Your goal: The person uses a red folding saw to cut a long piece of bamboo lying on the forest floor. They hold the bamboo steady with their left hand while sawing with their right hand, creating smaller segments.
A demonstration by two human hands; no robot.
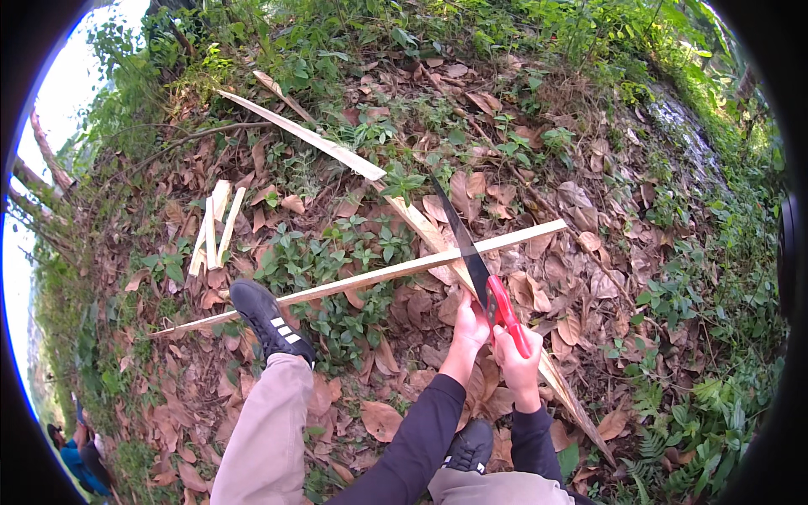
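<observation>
Head view: we look down on leaf-strewn ground, our two forearms in black sleeves coming in from the lower edge.
Step in hand: we judge it to be sawing through the long pale wooden strip (370,278) where it crosses a second wooden slat (421,223).
Saw: hand saw (471,257) with dark blade and red handle; the blade lies across the strip near its right end, tip pointing away from us.
Strip position: it runs from low left to upper right, resting on the slat; our left shoe (265,318) stands on it towards the left.
Right hand (518,358): fingers closed round the red handle.
Left hand (470,324): curled shut just beside the handle's front, touching the saw; whether it grips handle or blade back we cannot tell.
Doing it well: we would keep the foot firmly on the strip, the blade square to it, and the strokes long and light.
Nearby: short offcuts (212,225) lie well apart, upper left.
</observation>
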